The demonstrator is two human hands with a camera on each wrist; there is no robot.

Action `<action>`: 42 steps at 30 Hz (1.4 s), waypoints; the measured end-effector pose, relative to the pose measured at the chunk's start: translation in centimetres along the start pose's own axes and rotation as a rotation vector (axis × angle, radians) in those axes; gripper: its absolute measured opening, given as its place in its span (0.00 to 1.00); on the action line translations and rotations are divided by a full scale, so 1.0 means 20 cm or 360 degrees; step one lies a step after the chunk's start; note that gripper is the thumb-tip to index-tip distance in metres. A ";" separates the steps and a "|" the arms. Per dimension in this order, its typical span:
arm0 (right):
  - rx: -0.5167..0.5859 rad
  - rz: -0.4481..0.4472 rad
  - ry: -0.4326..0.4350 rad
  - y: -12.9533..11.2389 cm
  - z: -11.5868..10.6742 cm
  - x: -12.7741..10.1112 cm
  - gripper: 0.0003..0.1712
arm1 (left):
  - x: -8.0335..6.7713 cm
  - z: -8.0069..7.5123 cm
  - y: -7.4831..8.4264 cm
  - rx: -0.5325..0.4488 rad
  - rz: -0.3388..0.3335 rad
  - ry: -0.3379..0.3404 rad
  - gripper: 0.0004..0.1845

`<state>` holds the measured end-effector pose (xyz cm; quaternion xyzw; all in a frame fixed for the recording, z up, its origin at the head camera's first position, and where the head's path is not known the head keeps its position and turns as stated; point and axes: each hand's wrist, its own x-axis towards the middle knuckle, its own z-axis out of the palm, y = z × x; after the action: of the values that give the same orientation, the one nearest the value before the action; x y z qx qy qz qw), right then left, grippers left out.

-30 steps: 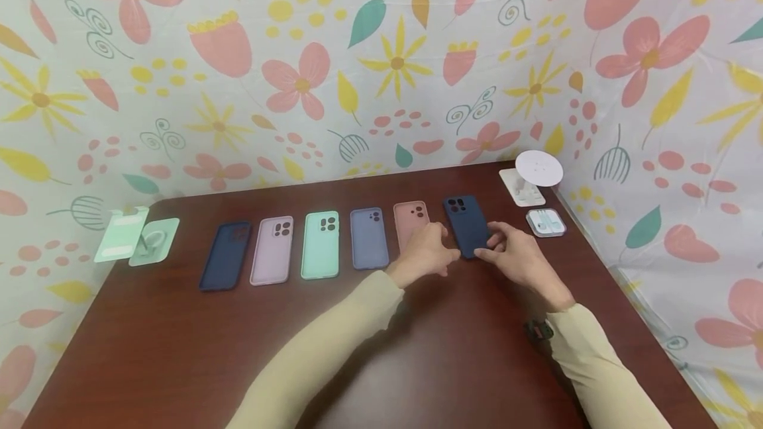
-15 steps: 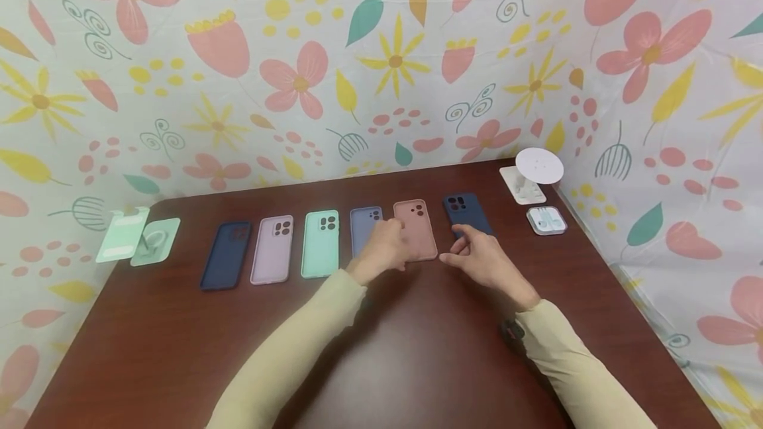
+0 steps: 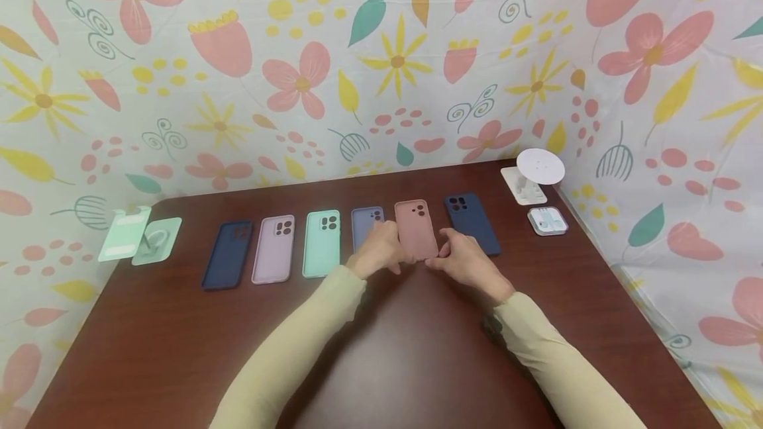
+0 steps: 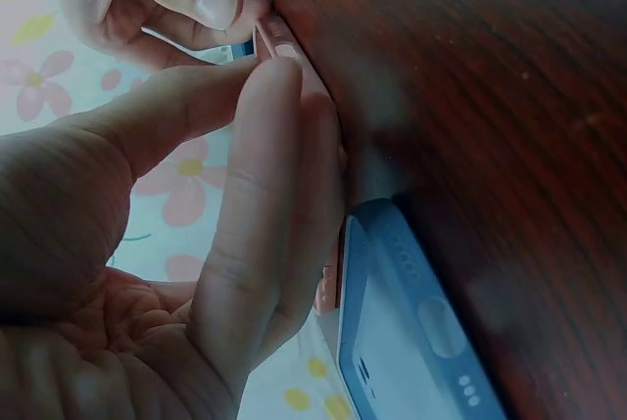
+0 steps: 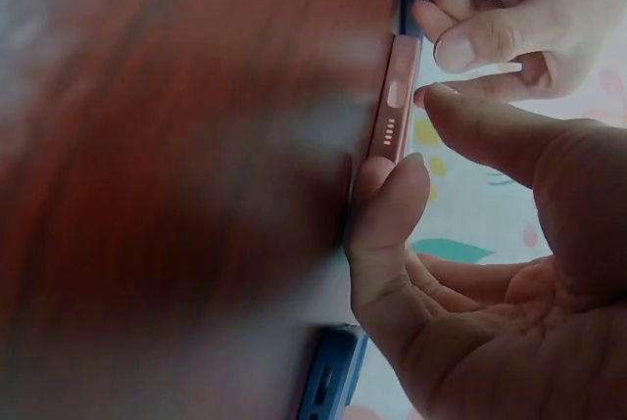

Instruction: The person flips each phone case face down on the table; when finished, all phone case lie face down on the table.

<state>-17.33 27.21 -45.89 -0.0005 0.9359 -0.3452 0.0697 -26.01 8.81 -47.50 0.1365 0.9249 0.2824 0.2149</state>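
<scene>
In the head view a pink phone case (image 3: 416,230) lies flat on the table between my hands, its camera cutouts at the far end. My left hand (image 3: 381,250) holds its near left corner and partly covers the slate-blue phone case (image 3: 365,217). At the near right corner, thumb and fingers of my right hand (image 3: 467,258) pinch the pink case. The right wrist view shows the case's near edge (image 5: 396,97) with a port slot and speaker holes. Just right of that hand lies a dark blue phone case (image 3: 473,220).
Left along the row lie a mint phone case (image 3: 322,247), a lilac one (image 3: 273,250) and a navy one (image 3: 226,257). A mint phone stand (image 3: 157,243) is at far left. A white round-topped stand (image 3: 539,167) and boxed earphones (image 3: 547,221) sit at back right.
My right hand has left the dark blue case and moved left to the pink case. My left hand has shifted left, from over the pink case to its left side.
</scene>
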 end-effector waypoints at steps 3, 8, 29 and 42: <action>-0.0022 0.0012 -0.0019 -0.02 0.00 0.01 0.45 | 0.01 0.00 0.00 0.0021 0.0008 0.0007 0.16; -0.0067 0.0069 -0.0060 -0.04 0.01 0.04 0.44 | 0.01 0.01 0.01 0.0049 -0.0013 -0.0008 0.15; 0.0107 0.0014 -0.0082 0.00 0.00 0.02 0.42 | 0.05 0.05 -0.01 0.0050 0.0122 0.0015 0.13; 0.0024 -0.0086 0.0069 -0.03 -0.06 -0.02 0.40 | -0.10 0.00 0.04 -0.0280 0.0276 0.0013 0.33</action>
<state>-17.06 27.59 -44.50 -0.0177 0.9342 -0.3539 0.0400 -24.24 8.63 -46.42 0.1956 0.8821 0.3805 0.1971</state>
